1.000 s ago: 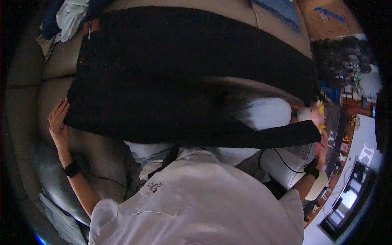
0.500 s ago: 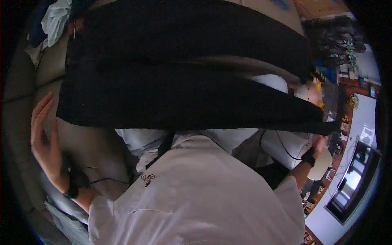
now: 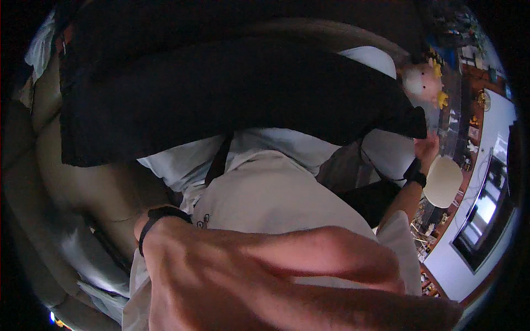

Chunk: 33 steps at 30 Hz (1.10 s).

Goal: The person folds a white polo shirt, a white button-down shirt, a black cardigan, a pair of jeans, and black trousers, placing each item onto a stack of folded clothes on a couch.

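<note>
A pair of black trousers (image 3: 232, 94) lies spread across my lap and the sofa, its legs running left to right with a gap between them. My right hand (image 3: 427, 148) is at the right end of the near leg, its fingers closed at the hem. The fingertips are partly hidden there. Close in front of the camera, my left hand (image 3: 221, 259) reaches across my light shirt (image 3: 270, 193) with fingers stretched to the right, apart from the trousers and holding nothing. Black bands circle both wrists.
The brown sofa (image 3: 105, 193) extends along the left, with a pale cloth (image 3: 41, 49) at its far end. On the right are a white rounded stool (image 3: 443, 181), a plush toy (image 3: 422, 83) with yellow parts, and a television (image 3: 486, 212) on a white cabinet.
My left hand has left the left end of the trousers and swung up close to the camera. The trousers and my right hand sit higher in view, and the near edge now curves.
</note>
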Motion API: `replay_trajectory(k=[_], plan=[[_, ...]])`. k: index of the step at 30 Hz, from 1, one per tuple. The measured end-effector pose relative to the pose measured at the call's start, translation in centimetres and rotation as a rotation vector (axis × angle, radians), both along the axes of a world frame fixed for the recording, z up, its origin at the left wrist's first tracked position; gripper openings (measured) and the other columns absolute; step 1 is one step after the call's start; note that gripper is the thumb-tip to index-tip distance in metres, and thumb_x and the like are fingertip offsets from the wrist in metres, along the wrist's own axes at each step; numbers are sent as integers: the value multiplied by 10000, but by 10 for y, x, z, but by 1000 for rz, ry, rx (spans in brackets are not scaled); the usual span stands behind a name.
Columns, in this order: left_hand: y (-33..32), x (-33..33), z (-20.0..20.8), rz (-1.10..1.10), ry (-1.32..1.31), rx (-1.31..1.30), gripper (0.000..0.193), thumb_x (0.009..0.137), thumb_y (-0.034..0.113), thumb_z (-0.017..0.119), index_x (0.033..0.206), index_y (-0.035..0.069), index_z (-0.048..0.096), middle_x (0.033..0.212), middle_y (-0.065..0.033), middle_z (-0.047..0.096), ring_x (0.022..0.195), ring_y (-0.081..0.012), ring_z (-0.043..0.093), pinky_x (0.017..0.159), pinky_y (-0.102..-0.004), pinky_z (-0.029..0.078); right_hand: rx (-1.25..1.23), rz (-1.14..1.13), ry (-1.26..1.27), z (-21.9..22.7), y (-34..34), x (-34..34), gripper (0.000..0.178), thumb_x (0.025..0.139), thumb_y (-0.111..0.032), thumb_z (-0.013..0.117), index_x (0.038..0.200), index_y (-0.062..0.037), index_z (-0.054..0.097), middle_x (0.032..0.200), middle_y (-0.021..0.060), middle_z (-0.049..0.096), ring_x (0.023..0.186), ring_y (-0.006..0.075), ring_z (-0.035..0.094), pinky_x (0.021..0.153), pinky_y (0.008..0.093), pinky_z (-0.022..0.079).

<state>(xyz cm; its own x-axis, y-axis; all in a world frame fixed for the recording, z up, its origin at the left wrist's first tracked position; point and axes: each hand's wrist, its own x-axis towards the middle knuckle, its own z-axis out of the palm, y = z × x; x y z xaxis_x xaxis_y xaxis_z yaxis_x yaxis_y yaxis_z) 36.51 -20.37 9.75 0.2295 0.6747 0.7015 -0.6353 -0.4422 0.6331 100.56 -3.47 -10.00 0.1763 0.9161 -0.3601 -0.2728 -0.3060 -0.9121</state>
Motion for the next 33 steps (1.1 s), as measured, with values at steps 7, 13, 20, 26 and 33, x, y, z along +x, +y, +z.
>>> replay_trajectory(k=[7, 13, 20, 26, 33], plan=[[-2, 3, -10, -76, -126, 27, 255, 889, 17, 575, 1137, -7, 631, 1176, -179, 618, 1077, -290, 592, 937, -396, 463, 27, 74, -295, 21, -12, -13, 270, 947, -251, 613, 1186, -127, 625, 1142, -4, 614, 1016, 139, 561, 898, 298, 423], [1, -1, -16, -60, -157, 42, 213, 889, 11, 589, 1092, -20, 645, 1122, -180, 640, 1019, -286, 617, 899, -381, 484, -124, 55, -412, -7, -2, 41, 437, 933, -232, 628, 1329, -66, 549, 1157, 18, 617, 942, 148, 588, 814, 275, 481], [20, 5, -19, -16, -101, 39, 166, 889, 4, 604, 1039, -36, 661, 1058, -181, 665, 952, -281, 647, 854, -364, 508, -140, 249, -294, -19, -7, -72, 461, 893, -167, 669, 1302, -12, 520, 1171, 123, 619, 1003, 219, 633, 943, 358, 490], [44, -64, -12, 305, 221, -46, 129, 889, -1, 618, 994, -49, 675, 1003, -181, 687, 894, -277, 672, 815, -349, 529, -9, 372, -298, -28, 35, -123, 531, 905, -209, 683, 1326, 36, 473, 1235, 191, 588, 1173, 352, 582, 1054, 458, 435], [71, -192, 14, 771, 855, -431, 186, 912, 18, 624, 1075, -66, 655, 1081, -168, 679, 979, -233, 661, 862, -326, 518, 194, 341, -874, 56, 118, -57, 409, 948, -243, 650, 1282, -30, 552, 1171, 115, 633, 1048, 210, 633, 847, 317, 559]])
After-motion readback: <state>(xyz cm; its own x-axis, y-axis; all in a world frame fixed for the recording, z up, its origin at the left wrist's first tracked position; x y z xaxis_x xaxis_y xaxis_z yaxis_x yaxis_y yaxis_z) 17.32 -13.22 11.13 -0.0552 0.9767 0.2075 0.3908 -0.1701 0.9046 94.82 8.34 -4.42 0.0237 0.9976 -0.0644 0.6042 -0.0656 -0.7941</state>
